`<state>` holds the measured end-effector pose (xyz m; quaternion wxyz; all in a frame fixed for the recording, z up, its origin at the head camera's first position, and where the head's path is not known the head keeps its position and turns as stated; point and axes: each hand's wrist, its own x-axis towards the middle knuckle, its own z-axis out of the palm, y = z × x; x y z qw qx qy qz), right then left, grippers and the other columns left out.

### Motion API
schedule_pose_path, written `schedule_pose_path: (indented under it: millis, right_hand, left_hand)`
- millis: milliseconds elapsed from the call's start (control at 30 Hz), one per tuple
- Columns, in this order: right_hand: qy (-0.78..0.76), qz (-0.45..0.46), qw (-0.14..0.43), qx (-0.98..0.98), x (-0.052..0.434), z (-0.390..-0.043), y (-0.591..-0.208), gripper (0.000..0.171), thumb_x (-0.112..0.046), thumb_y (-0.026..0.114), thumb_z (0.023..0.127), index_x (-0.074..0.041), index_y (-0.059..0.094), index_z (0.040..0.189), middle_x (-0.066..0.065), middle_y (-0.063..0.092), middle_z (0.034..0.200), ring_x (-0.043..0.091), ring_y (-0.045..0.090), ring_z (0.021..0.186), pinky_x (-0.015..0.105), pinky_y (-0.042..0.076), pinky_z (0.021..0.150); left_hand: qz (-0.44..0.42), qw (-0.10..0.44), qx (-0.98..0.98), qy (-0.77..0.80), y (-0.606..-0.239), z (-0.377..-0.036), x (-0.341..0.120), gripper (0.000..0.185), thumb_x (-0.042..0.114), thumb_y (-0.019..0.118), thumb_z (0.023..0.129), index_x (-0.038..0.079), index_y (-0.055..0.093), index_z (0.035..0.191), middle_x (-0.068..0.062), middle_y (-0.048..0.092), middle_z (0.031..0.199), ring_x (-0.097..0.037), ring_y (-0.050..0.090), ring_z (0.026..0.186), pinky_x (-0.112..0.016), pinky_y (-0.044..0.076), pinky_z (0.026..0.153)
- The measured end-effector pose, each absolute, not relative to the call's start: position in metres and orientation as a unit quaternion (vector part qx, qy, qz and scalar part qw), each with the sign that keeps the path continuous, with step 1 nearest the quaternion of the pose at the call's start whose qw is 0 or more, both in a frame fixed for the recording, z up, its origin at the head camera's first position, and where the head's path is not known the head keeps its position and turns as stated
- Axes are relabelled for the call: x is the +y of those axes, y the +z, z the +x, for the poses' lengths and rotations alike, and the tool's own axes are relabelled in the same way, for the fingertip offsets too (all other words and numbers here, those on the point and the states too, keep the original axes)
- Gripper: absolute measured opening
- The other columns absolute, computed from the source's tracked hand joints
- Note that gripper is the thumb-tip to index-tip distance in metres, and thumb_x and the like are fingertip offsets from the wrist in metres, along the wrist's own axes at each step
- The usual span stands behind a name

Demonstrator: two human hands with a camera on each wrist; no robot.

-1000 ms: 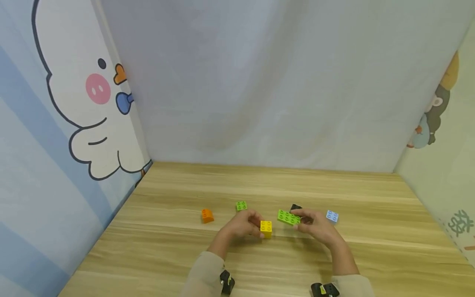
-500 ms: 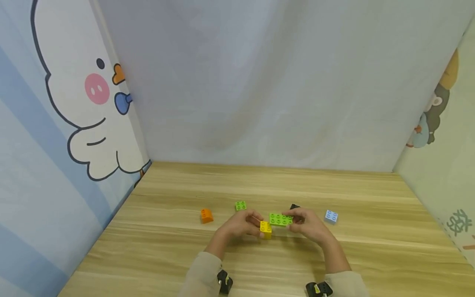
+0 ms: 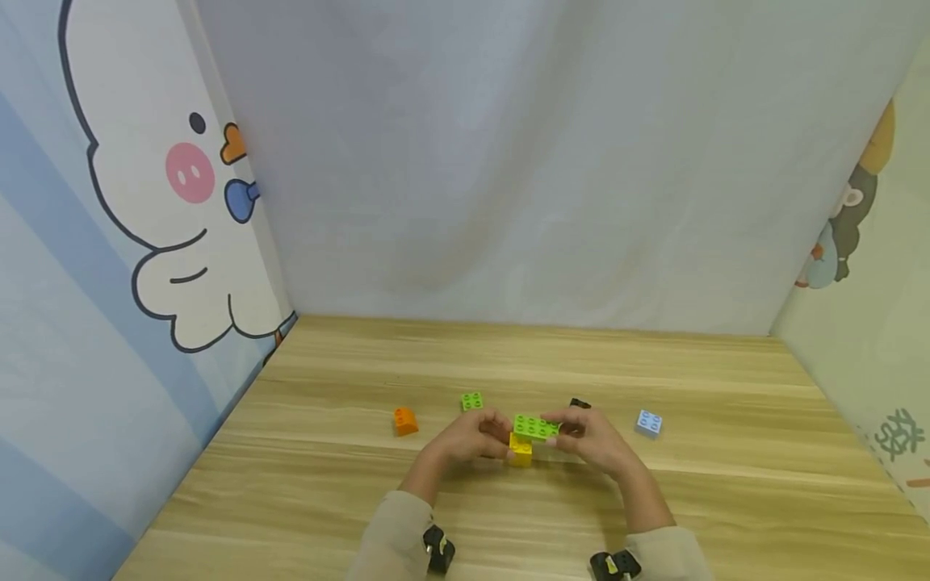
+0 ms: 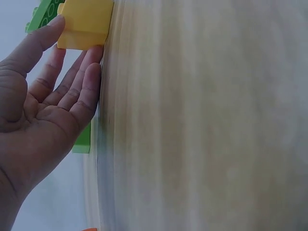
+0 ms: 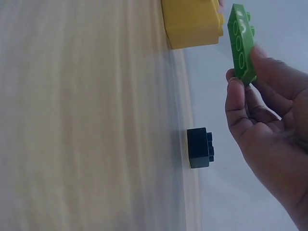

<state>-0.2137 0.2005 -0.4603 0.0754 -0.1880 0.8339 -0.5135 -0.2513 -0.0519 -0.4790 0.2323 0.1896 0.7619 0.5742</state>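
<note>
My left hand [image 3: 491, 436] pinches a yellow brick [image 3: 520, 450] that stands on the wooden table [image 3: 508, 355]; thumb and fingers [image 4: 72, 89] lie against its sides. My right hand [image 3: 574, 433] pinches one end of a flat green plate [image 3: 536, 426], studs up, between thumb and fingertips [image 5: 237, 94]. The plate [image 5: 242, 43] hangs just over the yellow brick [image 5: 192, 21], with a thin gap showing in the right wrist view. In the left wrist view the plate [image 4: 42, 12] peeks out behind the yellow brick [image 4: 85, 24].
Loose bricks lie on the table: an orange one [image 3: 405, 420] at the left, a small green one [image 3: 472, 401] behind my left hand, a black one [image 3: 579, 403] behind my right hand, and a light blue one [image 3: 649, 424] at the right. Fabric walls close three sides.
My right hand has carried the green plate leftward, from beside the black brick to above the yellow brick. My left hand has stayed on the yellow brick.
</note>
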Motion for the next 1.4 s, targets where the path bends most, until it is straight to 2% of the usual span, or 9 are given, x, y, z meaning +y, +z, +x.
schedule_pose_path:
  millis: [200, 400, 733, 933, 1200, 1400]
  right_hand:
    - [-0.527, -0.203, 0.081, 0.821, 0.197, -0.213, -0.46, 0.037, -0.003, 0.068, 0.097, 0.013, 0.062, 0.13, 0.03, 0.063, 0.126, 0.028, 0.065, 0.102, 0.027, 0.055, 0.079]
    - [-0.526, -0.207, 0.084, 0.821, 0.192, -0.214, -0.46, 0.036, -0.003, 0.069, 0.096, 0.012, 0.063, 0.129, 0.026, 0.064, 0.119, 0.022, 0.062, 0.093, 0.028, 0.055, 0.075]
    - [-0.522, -0.193, 0.096, 0.825, 0.185, -0.214, -0.46, 0.036, -0.005, 0.069, 0.096, 0.011, 0.065, 0.128, 0.025, 0.065, 0.121, 0.02, 0.061, 0.094, 0.031, 0.054, 0.077]
    - [-0.513, -0.184, 0.098, 0.833, 0.183, -0.215, -0.461, 0.036, -0.005, 0.071, 0.094, 0.01, 0.066, 0.127, 0.018, 0.066, 0.113, 0.02, 0.059, 0.091, 0.031, 0.053, 0.077]
    - [-0.51, -0.193, 0.1, 0.832, 0.181, -0.216, -0.464, 0.037, -0.003, 0.071, 0.092, 0.012, 0.065, 0.126, 0.015, 0.067, 0.104, 0.019, 0.058, 0.086, 0.029, 0.051, 0.072]
    - [-0.501, -0.21, 0.1, 0.834, 0.18, -0.217, -0.464, 0.038, -0.002, 0.069, 0.092, 0.013, 0.064, 0.127, 0.017, 0.069, 0.107, 0.016, 0.059, 0.085, 0.027, 0.052, 0.071]
  left_hand:
    - [0.177, 0.239, 0.762, 0.575, -0.476, -0.249, -0.05, 0.028, -0.007, 0.076, 0.085, -0.003, 0.063, 0.109, -0.018, 0.073, 0.109, -0.02, 0.069, 0.099, -0.036, 0.06, 0.086]
    - [0.182, 0.239, 0.761, 0.575, -0.474, -0.248, -0.049, 0.03, -0.01, 0.075, 0.085, -0.006, 0.061, 0.111, -0.022, 0.074, 0.108, -0.019, 0.071, 0.093, -0.035, 0.061, 0.082]
    - [0.18, 0.231, 0.778, 0.556, -0.47, -0.246, -0.048, 0.032, -0.005, 0.078, 0.085, -0.005, 0.063, 0.114, -0.012, 0.073, 0.098, -0.014, 0.066, 0.084, -0.029, 0.057, 0.078]
    - [0.182, 0.222, 0.79, 0.541, -0.469, -0.243, -0.049, 0.034, -0.002, 0.079, 0.085, -0.004, 0.064, 0.116, -0.012, 0.073, 0.099, -0.014, 0.066, 0.086, -0.029, 0.054, 0.079]
    - [0.202, 0.199, 0.798, 0.532, -0.469, -0.243, -0.048, 0.028, -0.002, 0.08, 0.083, -0.003, 0.064, 0.107, -0.01, 0.072, 0.097, -0.013, 0.064, 0.086, -0.028, 0.053, 0.081]
    - [0.2, 0.193, 0.808, 0.519, -0.47, -0.241, -0.048, 0.03, -0.002, 0.079, 0.084, -0.002, 0.064, 0.11, -0.01, 0.072, 0.1, -0.016, 0.065, 0.09, -0.032, 0.055, 0.085]
